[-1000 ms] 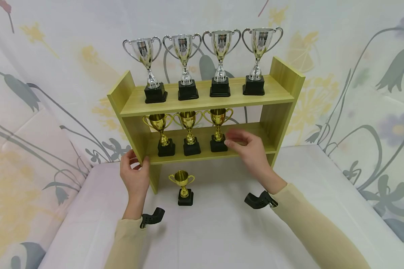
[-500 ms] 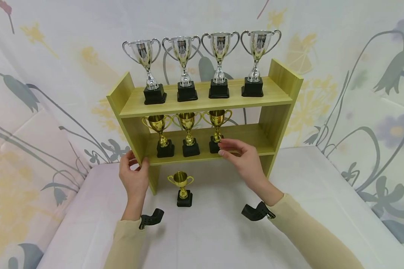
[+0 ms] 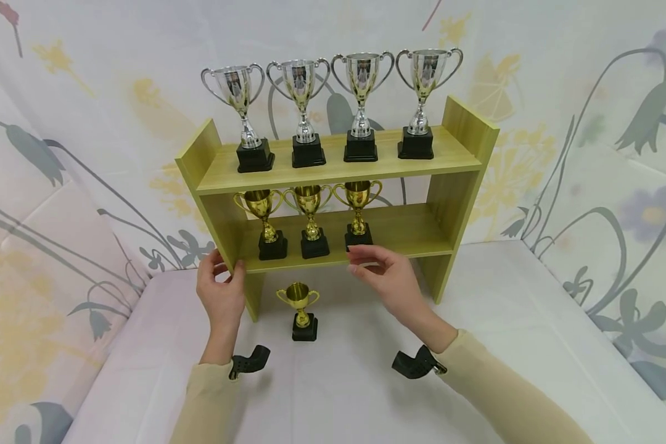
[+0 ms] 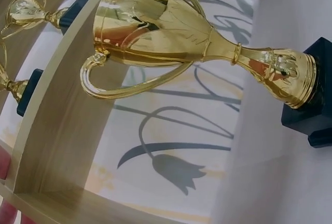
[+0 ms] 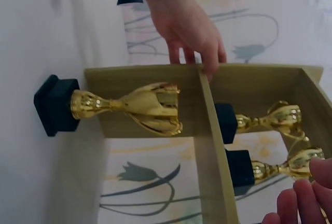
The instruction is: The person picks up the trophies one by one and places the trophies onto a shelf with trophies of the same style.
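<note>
My left hand (image 3: 221, 293) grips the left side panel of a wooden shelf (image 3: 338, 176), thumb at the front and fingers round the outer side. My right hand (image 3: 391, 277) hovers at the middle board's front edge with loosely bent fingers, nothing visible in them. It is nearest the rightmost gold trophy cup (image 3: 358, 197), hiding part of that black base. Two more gold trophies stand to its left, a middle one (image 3: 308, 200) and a left one (image 3: 259, 205). A smaller-looking gold trophy (image 4: 155, 27) stands upright on the white table in front of the shelf's lower left.
Several silver trophies (image 3: 362, 77) stand in a row on the top board. Behind the shelf hangs a flower-printed cloth (image 3: 566, 154). A black wrist mount (image 3: 250, 361) sits on the left sleeve and another black mount (image 3: 416, 362) on the right.
My right hand has drawn down and left, away from the side of the rightmost gold trophy to below its base. My left hand and the trophies stay where they were.
</note>
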`<state>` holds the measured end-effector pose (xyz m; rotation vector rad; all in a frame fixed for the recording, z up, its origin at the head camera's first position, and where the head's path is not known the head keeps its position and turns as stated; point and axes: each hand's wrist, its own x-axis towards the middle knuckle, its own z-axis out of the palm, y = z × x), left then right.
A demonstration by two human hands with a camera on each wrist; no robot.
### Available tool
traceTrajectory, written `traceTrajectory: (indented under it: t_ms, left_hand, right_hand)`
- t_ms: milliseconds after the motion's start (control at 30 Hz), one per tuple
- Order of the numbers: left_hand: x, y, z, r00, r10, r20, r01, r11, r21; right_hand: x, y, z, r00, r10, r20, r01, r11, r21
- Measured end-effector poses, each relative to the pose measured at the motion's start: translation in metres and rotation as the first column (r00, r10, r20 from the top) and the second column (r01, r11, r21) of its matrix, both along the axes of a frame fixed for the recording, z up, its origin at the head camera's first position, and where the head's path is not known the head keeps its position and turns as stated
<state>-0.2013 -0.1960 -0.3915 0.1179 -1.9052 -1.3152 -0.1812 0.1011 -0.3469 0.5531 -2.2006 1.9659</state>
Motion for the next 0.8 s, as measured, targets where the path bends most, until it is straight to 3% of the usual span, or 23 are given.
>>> traceTrajectory:
  t_ms: [500,800]
  left_hand:
    - [0.002,0.0,0.0,1.0,-0.025,-0.014,0.025,0.999,0.039]
    - [0.003,0.0,0.0,1.0,-0.021,-0.008,0.022,0.999,0.036]
  right_hand:
    - [0.005,-0.014,-0.019,0.994,0.108,0.018,-0.108,0.994,0.025]
    - [0.0,-0.023,-0.032,0.991,0.119,0.055,-0.121,0.992,0.032]
